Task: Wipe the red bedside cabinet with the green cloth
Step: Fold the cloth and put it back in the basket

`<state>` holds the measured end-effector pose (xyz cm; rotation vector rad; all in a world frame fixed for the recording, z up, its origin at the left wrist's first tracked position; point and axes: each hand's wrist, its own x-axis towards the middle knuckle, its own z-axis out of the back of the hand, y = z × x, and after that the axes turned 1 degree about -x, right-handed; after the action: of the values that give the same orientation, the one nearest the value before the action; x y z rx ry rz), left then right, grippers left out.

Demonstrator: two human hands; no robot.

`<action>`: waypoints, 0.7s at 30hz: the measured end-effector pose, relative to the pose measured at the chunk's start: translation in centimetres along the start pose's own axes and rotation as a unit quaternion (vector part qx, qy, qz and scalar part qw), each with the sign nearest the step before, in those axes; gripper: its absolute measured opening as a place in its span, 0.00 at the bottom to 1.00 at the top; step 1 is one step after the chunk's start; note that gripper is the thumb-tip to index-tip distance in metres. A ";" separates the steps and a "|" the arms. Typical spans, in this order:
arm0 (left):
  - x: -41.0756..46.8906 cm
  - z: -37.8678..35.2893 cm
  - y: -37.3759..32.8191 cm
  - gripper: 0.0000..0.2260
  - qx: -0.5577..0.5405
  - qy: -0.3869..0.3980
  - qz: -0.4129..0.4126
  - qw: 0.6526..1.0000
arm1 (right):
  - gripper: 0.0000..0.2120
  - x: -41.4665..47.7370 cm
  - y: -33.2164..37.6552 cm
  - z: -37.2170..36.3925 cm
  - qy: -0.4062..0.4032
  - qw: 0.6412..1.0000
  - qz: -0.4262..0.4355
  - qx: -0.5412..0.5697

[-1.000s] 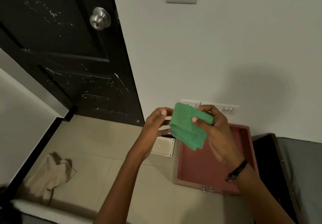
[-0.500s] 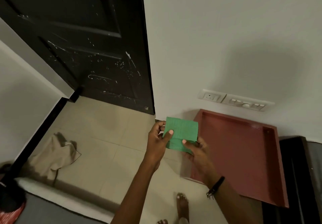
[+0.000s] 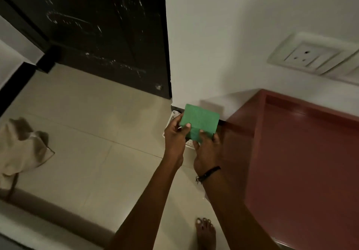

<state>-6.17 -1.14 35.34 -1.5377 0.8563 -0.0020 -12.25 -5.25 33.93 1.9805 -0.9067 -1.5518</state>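
Pinching green cloth [image 3: 201, 118], left hand [image 3: 175, 134] and right hand [image 3: 206, 150] flattened it.

Matt woven green cloth [image 3: 200, 120], glossy smooth red cabinet [image 3: 303, 152] top, polished tile floor [image 3: 93, 143].

From where I stand, nothing can be read. No lettering, number or brand shows on the green cloth [image 3: 200, 119], the red bedside cabinet [image 3: 301, 162], the wall socket [image 3: 303, 55] or the dark door [image 3: 97, 36], whose white scuffs form no words.
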 end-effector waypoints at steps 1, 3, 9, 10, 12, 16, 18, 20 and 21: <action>1.2 0.3 1.7 0.17 0.009 0.002 0.006 1.000 | 0.15 1.8 -1.8 0.0 -0.015 1.000 -0.003 -0.001; 3.7 1.0 5.0 0.16 0.023 0.003 0.021 0.999 | 0.17 5.4 -5.3 0.2 -0.049 0.999 -0.010 -0.012; 9.6 2.8 14.2 0.16 0.043 0.008 0.063 0.997 | 0.16 15.2 -14.7 3.3 -0.120 0.989 -0.031 -0.074; 10.2 3.0 15.5 0.17 0.039 0.012 0.070 0.997 | 0.16 16.7 -16.0 3.9 -0.126 0.987 -0.034 -0.090; 11.5 3.4 17.7 0.16 0.038 0.018 0.080 0.996 | 0.17 19.4 -17.9 5.1 -0.135 0.986 -0.053 -0.085; 13.6 4.4 21.2 0.15 0.045 0.026 0.086 0.995 | 0.18 22.9 -19.7 6.0 -0.138 0.986 -0.076 -0.055; 14.2 4.7 22.5 0.16 0.046 0.034 0.077 0.995 | 0.15 24.1 -20.5 6.1 -0.126 0.987 -0.083 -0.057; 14.7 5.1 23.8 0.17 0.042 0.037 0.074 0.996 | 0.13 25.2 -21.4 5.9 -0.102 0.988 -0.090 -0.073; 14.9 5.3 24.2 0.17 0.042 0.040 0.071 0.996 | 0.13 26.2 -22.0 5.7 -0.093 0.989 -0.081 -0.078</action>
<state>-5.14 -1.87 6.48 -1.4033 1.0153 0.0032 -9.26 -9.44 -0.33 1.8608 -0.6821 -1.8648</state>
